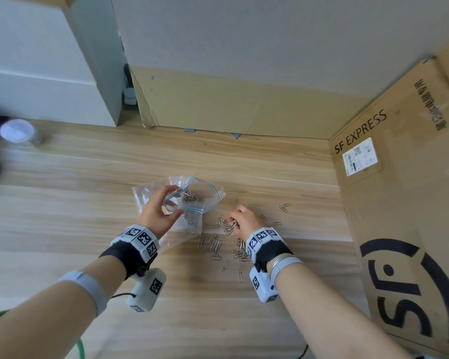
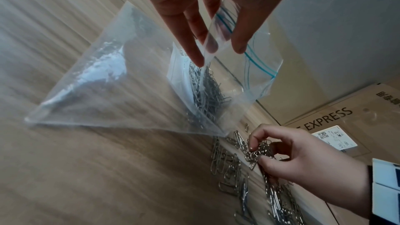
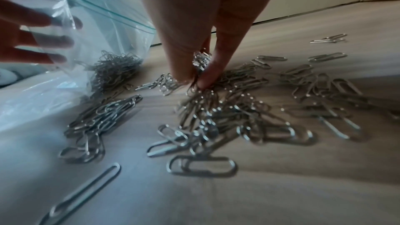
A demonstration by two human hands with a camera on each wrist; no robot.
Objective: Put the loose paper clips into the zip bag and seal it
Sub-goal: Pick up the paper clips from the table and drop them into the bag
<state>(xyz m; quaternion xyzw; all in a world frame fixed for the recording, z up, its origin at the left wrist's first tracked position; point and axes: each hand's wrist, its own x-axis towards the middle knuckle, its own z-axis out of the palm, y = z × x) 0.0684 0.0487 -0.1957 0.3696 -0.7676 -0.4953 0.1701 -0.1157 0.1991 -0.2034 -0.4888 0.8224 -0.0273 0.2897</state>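
Clear plastic: the zip bag (image 1: 192, 195) was see-through with a blue zip line, and its mouth stood wide open.
Left hand (image 1: 158, 211): it was held up over the desk (image 1: 88, 203), palm turned in, fingers (image 2: 194, 52) and thumb pinching one lip of the bag's mouth. Grip: grasping the zip bag.
Right hand (image 1: 245, 218): it reached down to the desk just beside the bag, knuckles up, fingertips (image 3: 203, 81) bunched together. Grip: pinching a small bunch of loose paper clips (image 1: 224, 239).
Where the bag was: in the middle of the desk, its bottom corner resting on the wood and its top lifted by the left hand.
Clips in the bag (image 2: 205, 98): one heap at the bottom; too many and too tangled to count.
Clips on the desk: dozens, in two or three clumps close to the right hand, with a few single ones lying further out.
Bags: one zip bag, with some more clear plastic lying under it.
Hands: two, each with a wrist band (image 1: 140, 239) bearing black and white squares.
Cardboard box (image 1: 399, 203): one big brown box on the right, with "SF EXPRESS" printed on it.
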